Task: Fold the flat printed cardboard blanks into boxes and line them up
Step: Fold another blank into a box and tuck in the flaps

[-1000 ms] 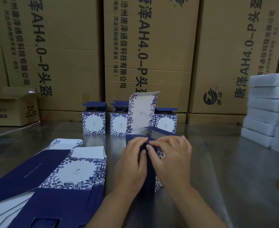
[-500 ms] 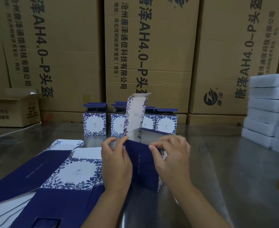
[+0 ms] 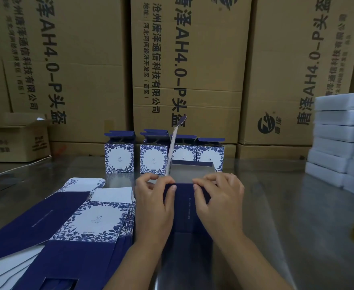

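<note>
My left hand (image 3: 154, 203) and right hand (image 3: 217, 200) pinch the half-made box (image 3: 184, 208) standing on the bench (image 3: 276, 206) — squeeze too hard and its tall flap (image 3: 175, 143) could bend.

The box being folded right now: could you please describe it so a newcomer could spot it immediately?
Start at the steel table in front of the wall of brown cartons. The half-folded box stands at its near middle, held by the left hand and the right hand. Unlike the finished boxes lined up behind, one tall flap stands up from it.
</note>
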`<move>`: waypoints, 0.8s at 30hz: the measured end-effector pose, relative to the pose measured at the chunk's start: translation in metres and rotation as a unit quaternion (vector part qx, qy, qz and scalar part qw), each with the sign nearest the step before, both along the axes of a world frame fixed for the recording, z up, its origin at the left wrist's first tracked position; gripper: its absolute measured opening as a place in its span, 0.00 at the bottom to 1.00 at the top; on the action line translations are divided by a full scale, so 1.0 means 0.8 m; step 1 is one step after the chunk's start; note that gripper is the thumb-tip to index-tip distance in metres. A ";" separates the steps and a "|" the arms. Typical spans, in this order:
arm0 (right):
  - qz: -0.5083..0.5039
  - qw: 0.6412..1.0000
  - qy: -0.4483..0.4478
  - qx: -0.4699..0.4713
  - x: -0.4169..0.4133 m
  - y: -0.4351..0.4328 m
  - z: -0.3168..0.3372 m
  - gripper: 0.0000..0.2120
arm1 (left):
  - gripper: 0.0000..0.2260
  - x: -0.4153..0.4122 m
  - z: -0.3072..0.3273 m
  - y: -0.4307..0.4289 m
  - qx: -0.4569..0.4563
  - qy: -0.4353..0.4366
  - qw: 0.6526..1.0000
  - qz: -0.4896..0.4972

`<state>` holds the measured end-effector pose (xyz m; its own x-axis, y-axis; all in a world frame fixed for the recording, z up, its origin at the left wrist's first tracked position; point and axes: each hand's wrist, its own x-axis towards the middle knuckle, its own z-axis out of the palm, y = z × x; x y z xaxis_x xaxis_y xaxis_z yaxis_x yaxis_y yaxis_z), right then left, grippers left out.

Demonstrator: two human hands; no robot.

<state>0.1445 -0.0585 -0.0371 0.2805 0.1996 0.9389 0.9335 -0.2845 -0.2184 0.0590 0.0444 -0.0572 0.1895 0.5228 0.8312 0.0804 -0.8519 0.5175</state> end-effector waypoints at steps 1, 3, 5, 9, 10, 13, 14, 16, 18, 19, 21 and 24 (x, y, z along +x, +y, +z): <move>0.003 1.000 -0.002 -0.005 -0.001 -0.001 -0.001 0.06 | 0.03 0.000 0.000 0.000 0.003 0.000 1.000 -0.004; 0.013 1.000 -0.006 -0.018 -0.002 -0.001 -0.001 0.06 | 0.02 0.000 0.001 -0.002 0.009 0.002 1.000 -0.009; 0.031 0.999 -0.019 -0.032 -0.005 0.000 -0.002 0.06 | 0.02 0.000 0.002 -0.005 0.027 0.006 0.999 -0.017; 0.062 0.997 -0.018 -0.036 -0.006 0.003 -0.001 0.05 | 0.03 0.000 0.005 -0.012 0.053 0.001 0.998 -0.024; 0.064 0.997 -0.011 -0.040 -0.007 0.002 -0.001 0.05 | 0.03 -0.001 0.006 -0.013 0.055 0.002 0.998 -0.019; 0.064 0.997 0.001 -0.049 -0.008 0.001 0.000 0.06 | 0.01 -0.004 0.008 -0.018 0.087 0.015 0.995 0.041; 0.062 0.997 0.002 -0.050 -0.008 0.001 0.000 0.06 | 0.01 -0.005 0.008 -0.019 0.096 0.021 0.993 0.066; 0.055 0.997 0.000 -0.049 -0.009 0.001 0.000 0.05 | 0.04 -0.008 0.009 -0.021 0.101 0.030 0.989 0.100; 0.049 0.997 0.002 -0.052 -0.010 0.002 0.001 0.05 | 0.05 -0.009 0.010 -0.023 0.105 0.042 0.987 0.116; 0.048 0.997 0.004 -0.056 -0.010 0.002 0.001 0.05 | 0.05 -0.009 0.010 -0.023 0.107 0.047 0.986 0.119; 0.047 0.997 0.008 -0.062 -0.011 0.001 0.001 0.05 | 0.05 -0.009 0.011 -0.025 0.107 0.052 0.986 0.118; 0.048 0.997 0.017 -0.063 -0.012 -0.001 0.000 0.05 | 0.05 -0.010 0.012 -0.025 0.104 0.054 0.988 0.101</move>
<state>0.1351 -0.0594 -0.0368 0.2848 0.3421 0.8955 0.9506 -0.2210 -0.2179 0.0507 0.0241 -0.0476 0.1922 0.3790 0.9052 0.3038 -0.9001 0.3124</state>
